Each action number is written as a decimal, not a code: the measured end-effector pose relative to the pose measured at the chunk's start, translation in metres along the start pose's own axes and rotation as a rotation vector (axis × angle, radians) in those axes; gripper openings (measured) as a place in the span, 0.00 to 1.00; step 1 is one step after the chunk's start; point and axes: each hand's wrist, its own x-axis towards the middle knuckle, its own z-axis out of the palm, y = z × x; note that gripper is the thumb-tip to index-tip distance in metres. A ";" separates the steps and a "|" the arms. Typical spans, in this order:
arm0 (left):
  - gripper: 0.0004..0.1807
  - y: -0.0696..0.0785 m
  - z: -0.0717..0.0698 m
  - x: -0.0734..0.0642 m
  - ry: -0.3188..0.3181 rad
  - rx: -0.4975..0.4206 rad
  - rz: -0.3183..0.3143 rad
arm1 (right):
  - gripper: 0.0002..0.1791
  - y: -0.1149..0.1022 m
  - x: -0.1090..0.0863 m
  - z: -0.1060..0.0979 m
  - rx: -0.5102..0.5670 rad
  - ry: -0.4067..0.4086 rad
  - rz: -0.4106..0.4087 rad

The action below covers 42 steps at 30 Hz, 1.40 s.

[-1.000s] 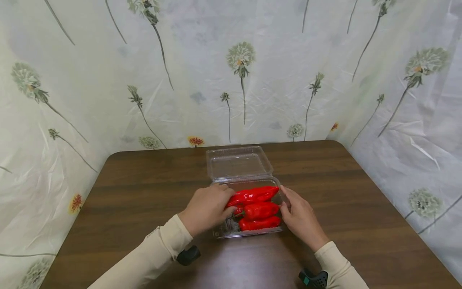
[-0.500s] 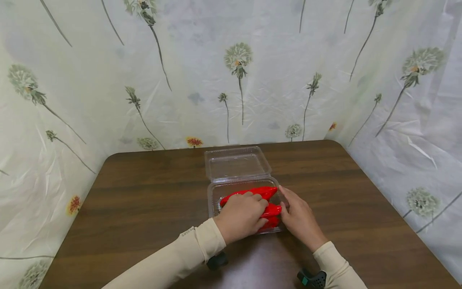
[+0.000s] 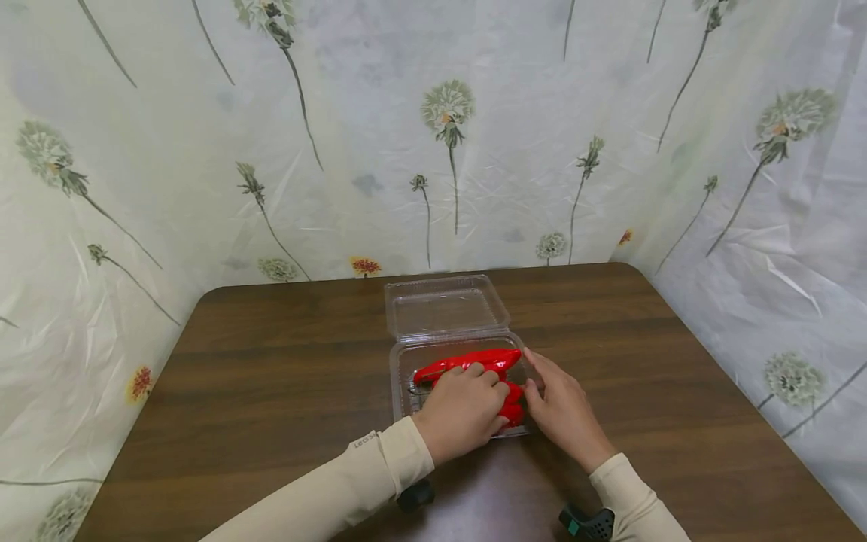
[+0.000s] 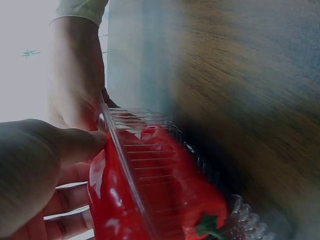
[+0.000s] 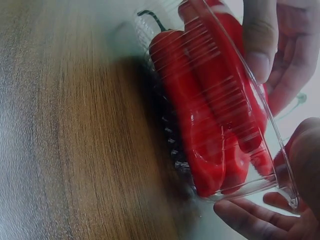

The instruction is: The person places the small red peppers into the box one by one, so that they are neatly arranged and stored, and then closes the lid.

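Glossy red peppers lie side by side in a clear plastic clamshell container. From above, my left hand grips a front pepper, thumb on the near side and fingers curled over the far side. Part of the peppers is hidden beneath that hand. At the container's right end, my right hand holds the wall, its thumb and fingers on the rim corner. Green stems show through the ribbed wall in both wrist views.
The container's clear lid lies folded back, flat on the brown wooden table. Behind and at both sides hangs a pale curtain printed with dandelions. Dark straps with devices sit at the wrists.
My left hand has moved right from the container's left end and now covers the front peppers, uncovering the left end of the back pepper. The right hand stays at the right wall.
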 end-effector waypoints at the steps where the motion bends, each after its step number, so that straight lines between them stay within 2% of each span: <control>1: 0.18 0.000 0.001 0.000 0.004 0.001 0.005 | 0.30 0.000 0.000 0.000 -0.001 0.002 -0.001; 8: 0.16 0.001 0.004 0.000 0.015 0.002 0.029 | 0.30 0.002 0.001 0.000 -0.003 -0.006 0.013; 14: 0.17 -0.002 0.003 -0.001 0.023 -0.056 0.016 | 0.30 0.002 0.001 0.001 0.000 -0.004 0.010; 18: 0.16 -0.010 -0.003 -0.001 0.030 -0.127 -0.003 | 0.30 0.001 0.001 0.001 -0.006 0.005 -0.005; 22: 0.18 -0.025 -0.012 -0.002 0.026 -0.186 -0.051 | 0.30 0.002 0.001 0.001 -0.017 0.012 -0.015; 26: 0.18 -0.049 -0.021 -0.001 0.025 -0.287 -0.136 | 0.30 0.002 0.001 0.001 -0.022 0.013 -0.022; 31: 0.16 -0.092 -0.026 0.001 0.031 -0.429 -0.306 | 0.30 0.002 0.001 -0.001 -0.011 0.012 -0.016; 34: 0.17 -0.119 -0.021 0.001 0.049 -0.465 -0.423 | 0.30 0.002 0.001 -0.001 -0.009 0.011 -0.011; 37: 0.19 -0.143 -0.009 0.000 0.055 -0.501 -0.535 | 0.30 0.003 0.001 -0.001 -0.015 0.013 -0.013; 42: 0.26 -0.168 0.009 -0.005 0.006 -0.560 -0.698 | 0.30 0.002 0.001 0.000 -0.026 0.022 -0.024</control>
